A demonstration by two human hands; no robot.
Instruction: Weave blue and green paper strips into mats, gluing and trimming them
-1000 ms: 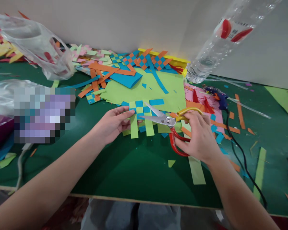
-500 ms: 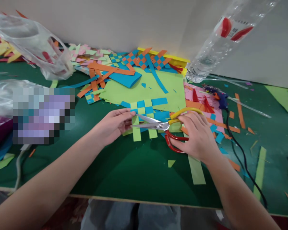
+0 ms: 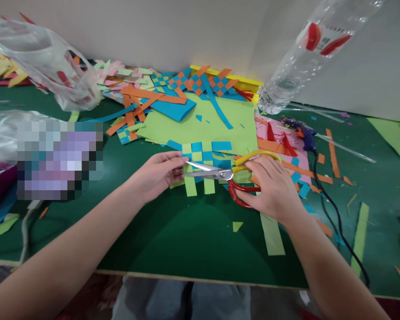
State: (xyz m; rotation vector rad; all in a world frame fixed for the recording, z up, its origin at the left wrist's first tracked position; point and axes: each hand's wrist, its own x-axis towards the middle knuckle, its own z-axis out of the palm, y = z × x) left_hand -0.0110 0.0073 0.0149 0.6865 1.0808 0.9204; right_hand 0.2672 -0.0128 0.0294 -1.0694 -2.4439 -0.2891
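My left hand (image 3: 160,174) pinches the left edge of a woven paper piece (image 3: 197,155), a checkerboard of blue and light green strips with loose strip ends. In my right hand (image 3: 271,186) is a pair of scissors (image 3: 225,174) with one yellow and one red handle loop. The blades point left across the lower part of the weave, a narrow gap between them, and their tips lie close to my left fingertips. Behind the weave lies a stack of light green paper (image 3: 220,116). A pale green strip (image 3: 272,235) lies below my right hand.
A hot glue gun (image 3: 306,135) with a black cord lies right, beside pink paper (image 3: 265,129) and orange and blue scraps. A clear plastic bottle (image 3: 293,66) stands behind. Finished woven fish (image 3: 200,83) lie at the back; a plastic bag (image 3: 60,71) and blurred-out device (image 3: 56,164) are left.
The scissor blades have closed slightly, and the scissors have shifted a little left. The weave's right side has tilted slightly downward. My left hand keeps its pinch.
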